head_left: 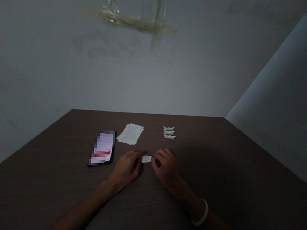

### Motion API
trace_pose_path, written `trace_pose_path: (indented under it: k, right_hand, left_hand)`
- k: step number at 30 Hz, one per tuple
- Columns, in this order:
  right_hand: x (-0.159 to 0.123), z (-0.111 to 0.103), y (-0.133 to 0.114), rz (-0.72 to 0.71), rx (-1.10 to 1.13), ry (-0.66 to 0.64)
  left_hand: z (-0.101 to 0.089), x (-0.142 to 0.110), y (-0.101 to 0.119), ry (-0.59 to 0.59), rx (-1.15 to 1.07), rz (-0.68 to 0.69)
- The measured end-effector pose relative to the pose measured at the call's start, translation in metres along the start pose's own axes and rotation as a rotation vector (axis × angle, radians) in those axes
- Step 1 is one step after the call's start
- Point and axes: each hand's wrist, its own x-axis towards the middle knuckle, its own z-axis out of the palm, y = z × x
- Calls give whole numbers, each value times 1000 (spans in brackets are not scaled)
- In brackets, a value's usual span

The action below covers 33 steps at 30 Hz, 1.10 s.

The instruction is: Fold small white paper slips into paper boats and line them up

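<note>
A small folded piece of paper (pixel 146 159) with faint printing lies at the middle of the table, between my two hands. My left hand (pixel 127 165) pinches its left end, fingers curled and thumb near the paper's edge. At the right end, the closed fingertips of my right hand (pixel 167 166) grip the paper. A pale bracelet (pixel 202 213) circles my right wrist. Beyond my right hand, three small white paper boats (pixel 169 132) sit in a row, one behind another.
A stack of printed paper sheets (pixel 131 133) lies beyond my left hand. To its left rests a phone (pixel 102 149) with a lit, blurred screen. The dark brown table (pixel 70 130) ends at a grey wall (pixel 198 79) with tape on it.
</note>
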Motion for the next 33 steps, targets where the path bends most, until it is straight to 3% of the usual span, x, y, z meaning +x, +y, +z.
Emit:
trace_pose_path:
  k: [8, 14, 18, 33]
  right_hand:
    - [0, -1, 1, -111, -19, -63]
    - [0, -1, -1, -26, 89, -2]
    - [-2, 2, -3, -2, 179, -32]
    - [-1, 5, 0, 10, 237, -9]
  left_hand:
    - [-5, -1, 8, 46, 154, 115]
    - [-5, 0, 5, 74, -18, 111]
    - [-8, 2, 5, 103, -164, 61]
    - [-4, 3, 5, -47, -70, -21]
